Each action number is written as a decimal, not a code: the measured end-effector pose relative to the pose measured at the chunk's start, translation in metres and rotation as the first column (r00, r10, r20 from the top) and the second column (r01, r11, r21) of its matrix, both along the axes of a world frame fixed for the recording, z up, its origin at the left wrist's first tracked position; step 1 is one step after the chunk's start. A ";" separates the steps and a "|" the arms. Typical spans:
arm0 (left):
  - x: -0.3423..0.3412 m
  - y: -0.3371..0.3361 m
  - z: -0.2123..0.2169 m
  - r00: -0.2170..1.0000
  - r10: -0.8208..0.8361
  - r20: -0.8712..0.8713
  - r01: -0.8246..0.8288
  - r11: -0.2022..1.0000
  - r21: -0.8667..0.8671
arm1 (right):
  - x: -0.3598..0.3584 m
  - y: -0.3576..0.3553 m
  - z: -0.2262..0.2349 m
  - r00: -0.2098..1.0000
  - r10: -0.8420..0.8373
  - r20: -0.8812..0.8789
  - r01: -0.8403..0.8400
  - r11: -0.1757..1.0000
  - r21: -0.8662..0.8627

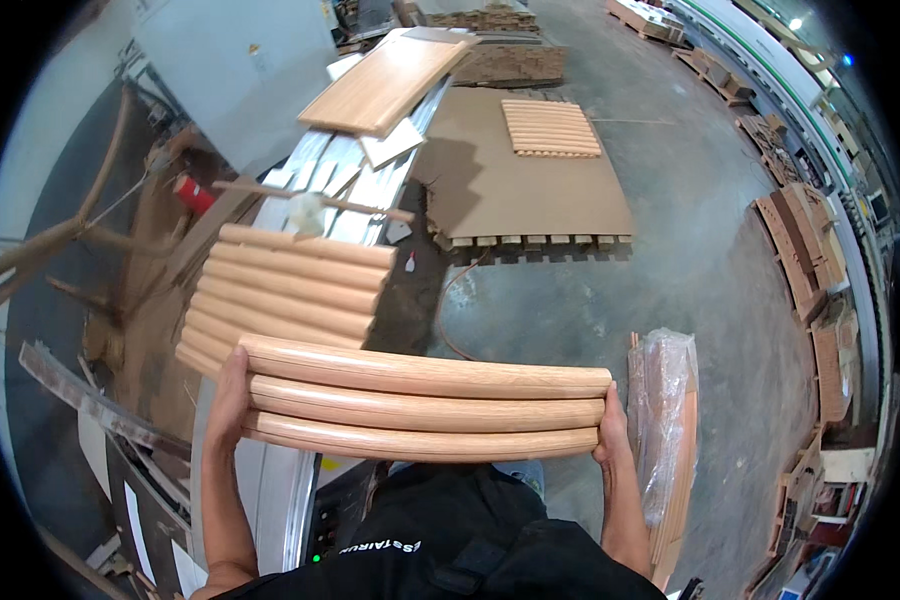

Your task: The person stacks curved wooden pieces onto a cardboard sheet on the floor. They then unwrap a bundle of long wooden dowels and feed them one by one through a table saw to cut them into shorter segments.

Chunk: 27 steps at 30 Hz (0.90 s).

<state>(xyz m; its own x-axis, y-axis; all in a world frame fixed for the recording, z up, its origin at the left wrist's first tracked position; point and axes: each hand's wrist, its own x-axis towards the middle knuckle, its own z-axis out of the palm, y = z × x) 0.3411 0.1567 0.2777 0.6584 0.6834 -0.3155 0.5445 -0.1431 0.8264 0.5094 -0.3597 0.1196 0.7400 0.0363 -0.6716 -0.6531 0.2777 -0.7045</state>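
Close in front of the person's chest, both hands are carrying a stack of three rounded wooden rails (425,400), light oak in colour and gently curved, lying flat one against the next. At one end the left hand (228,395) is clamping the rails, fingers wrapped over the rail ends, while the right hand (611,432) is pressing against the other end with its fingers curled around the bottom rail. Just beyond the carried rails, a larger pile of similar rails (285,295) is resting side by side on the bench (270,480), which is showing a metal edge below the left forearm. Farther back, a flat wooden panel (390,82) is lying tilted on a run of metal rollers (345,185). Out on the concrete floor (690,250), a pallet covered with brown cardboard (510,190) is bearing a neat row of more rails (550,127). Beside the right forearm, a bundle of wooden parts wrapped in clear plastic (665,420) is standing on the floor. Along the right rim of the view, stacks of darker wooden pieces (800,250) are sitting on the floor.
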 end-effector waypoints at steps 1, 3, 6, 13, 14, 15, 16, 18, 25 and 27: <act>0.026 -0.016 0.003 1.000 -0.027 -0.012 0.028 0.999 0.016 | 0.014 -0.019 -0.003 1.000 -0.014 -0.003 0.014 1.000 0.001; 0.081 -0.055 0.009 0.996 -0.079 -0.035 0.080 0.996 0.036 | 0.038 -0.055 -0.004 0.998 -0.060 -0.005 0.060 0.998 -0.010; 0.142 -0.074 -0.015 0.987 -0.161 -0.017 0.161 0.987 0.010 | 0.078 -0.103 0.002 0.996 -0.086 0.018 0.087 0.996 -0.033; 0.317 -0.125 -0.061 0.942 -0.335 0.008 0.335 0.938 -0.089 | 0.185 -0.179 -0.012 0.979 -0.199 0.031 0.200 0.979 -0.031; 0.345 -0.130 -0.070 0.937 -0.350 0.017 0.349 0.928 -0.130 | 0.203 -0.190 -0.011 0.977 -0.211 0.014 0.211 0.974 -0.086; 0.372 -0.138 -0.079 0.933 -0.359 0.027 0.358 0.918 -0.168 | 0.226 -0.192 -0.001 0.979 -0.200 0.036 0.202 0.975 -0.089; 0.400 -0.141 -0.093 0.942 -0.336 -0.012 0.329 0.928 -0.174 | 0.248 -0.191 0.011 0.979 -0.193 0.062 0.198 0.976 -0.091; 0.461 -0.146 -0.129 0.917 -0.389 0.091 0.400 0.892 -0.209 | 0.297 -0.202 0.008 0.976 -0.189 0.105 0.199 0.976 -0.089; 0.672 -0.196 -0.140 0.858 -0.509 0.074 0.506 0.810 -0.296 | 0.445 -0.236 0.038 0.938 -0.336 0.085 0.345 0.928 -0.144; 0.729 -0.207 -0.125 0.881 -0.472 0.023 0.423 0.767 -0.483 | 0.484 -0.254 0.040 0.939 -0.344 0.024 0.344 0.931 -0.123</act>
<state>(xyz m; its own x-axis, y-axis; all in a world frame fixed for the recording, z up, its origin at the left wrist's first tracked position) 1.0702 -0.0502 0.1529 0.8027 0.0760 -0.5915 0.5936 -0.0066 0.8047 0.9932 -0.6141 0.1599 0.6939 -0.3039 -0.6528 -0.5315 0.3954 -0.7491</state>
